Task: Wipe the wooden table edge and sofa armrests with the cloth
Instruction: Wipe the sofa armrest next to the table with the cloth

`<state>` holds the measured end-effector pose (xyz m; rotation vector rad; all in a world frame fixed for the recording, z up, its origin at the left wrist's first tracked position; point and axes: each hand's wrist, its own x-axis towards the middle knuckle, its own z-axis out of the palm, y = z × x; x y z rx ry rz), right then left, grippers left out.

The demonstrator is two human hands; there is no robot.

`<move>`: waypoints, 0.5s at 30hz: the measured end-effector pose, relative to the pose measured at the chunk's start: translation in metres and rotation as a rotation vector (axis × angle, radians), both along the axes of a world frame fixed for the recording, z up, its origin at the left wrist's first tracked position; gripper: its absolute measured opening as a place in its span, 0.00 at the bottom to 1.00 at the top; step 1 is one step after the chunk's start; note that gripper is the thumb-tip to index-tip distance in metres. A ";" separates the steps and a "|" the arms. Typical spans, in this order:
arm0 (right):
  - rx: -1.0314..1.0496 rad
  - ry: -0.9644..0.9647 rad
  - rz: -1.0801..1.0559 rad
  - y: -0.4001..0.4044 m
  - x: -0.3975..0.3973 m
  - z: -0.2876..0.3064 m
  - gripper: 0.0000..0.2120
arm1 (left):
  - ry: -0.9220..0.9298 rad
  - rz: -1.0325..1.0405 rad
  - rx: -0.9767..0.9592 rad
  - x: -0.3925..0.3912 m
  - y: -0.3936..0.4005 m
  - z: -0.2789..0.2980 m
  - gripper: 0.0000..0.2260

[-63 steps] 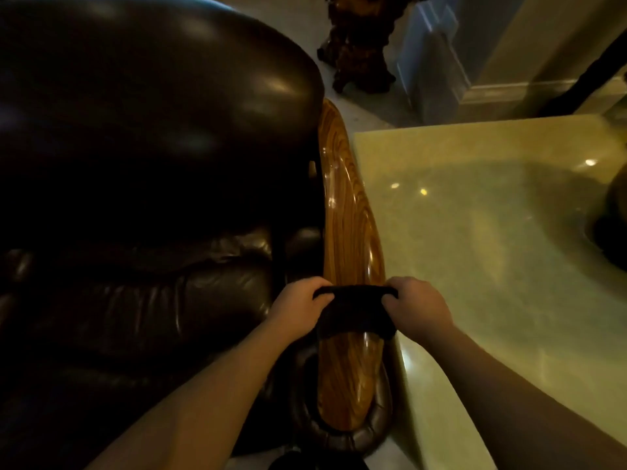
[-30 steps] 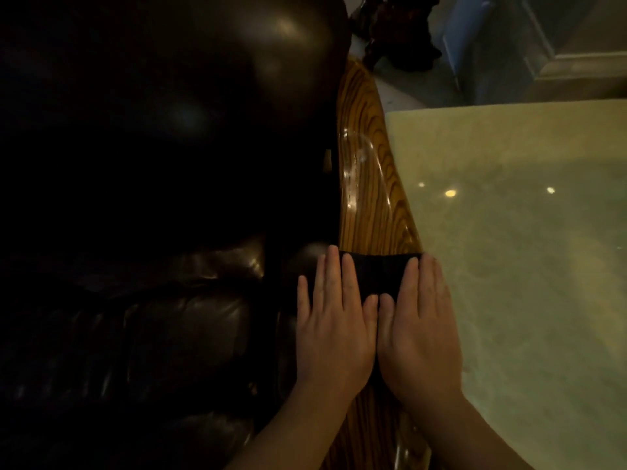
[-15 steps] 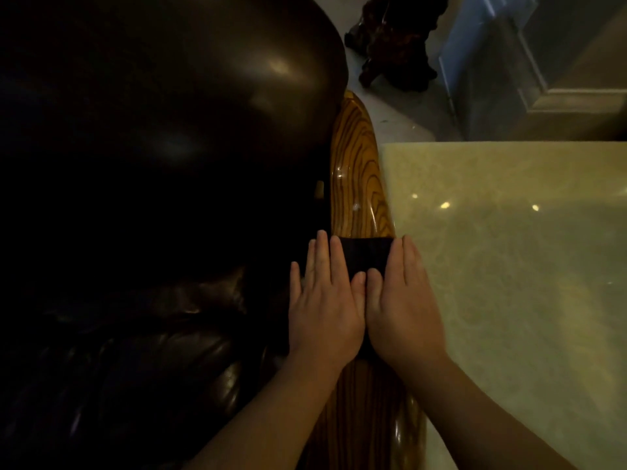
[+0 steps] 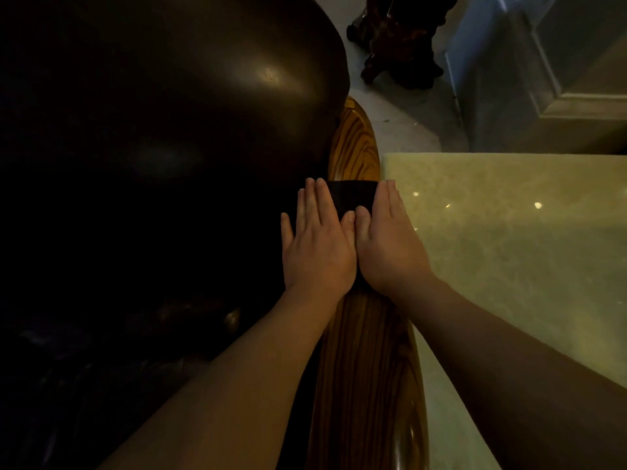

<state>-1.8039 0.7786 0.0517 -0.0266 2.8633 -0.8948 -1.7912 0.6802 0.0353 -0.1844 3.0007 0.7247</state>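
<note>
**Both palms flat on dark cloth, wooden armrest**

Dark cloth [image 4: 353, 197], near black, laid across the wooden armrest [image 4: 366, 368] as a flat band, straight far edge running side to side, no folds or texture legible in the dim light. Only a strip visible ahead of the knuckles and a sliver in the gap between the palms; the rest hidden under them.

Left hand [image 4: 317, 245] pressed palm down on the cloth's left part, fingers [image 4: 320, 201] straight and held together, thumb lying alongside the right thumb. Right hand [image 4: 390, 245] likewise flat on the right part, fingers [image 4: 390, 198] together and extended. Nothing pinched; both simply bearing down, side by side and touching at the thumbs.

Armrest glossy, golden brown, with bold dark grain stripes along its length, rounded at the far tip and catching highlights near the bottom of the view. Sofa [image 4: 169, 130] just to its left: dark brown, shiny, bulging leather with soft reflections. Bench [image 4: 509, 249] just beside the armrest on the right: pale greenish stone top, polished, small light spots mirrored in it.

Beyond, on the grey floor [image 4: 400, 113], a dark carved wooden stand [image 4: 397, 39], and a bluish panel [image 4: 488, 62] against a moulded wall base.
</note>
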 end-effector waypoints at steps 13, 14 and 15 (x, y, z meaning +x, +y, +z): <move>-0.119 -0.018 0.012 0.003 -0.022 -0.001 0.28 | 0.045 0.043 -0.010 -0.015 0.006 0.004 0.27; -0.129 -0.016 0.012 0.003 -0.021 0.000 0.27 | 0.044 0.037 -0.015 -0.013 0.006 0.004 0.27; -0.132 -0.017 0.011 0.003 -0.019 0.000 0.26 | 0.045 0.031 -0.021 -0.012 0.005 0.004 0.27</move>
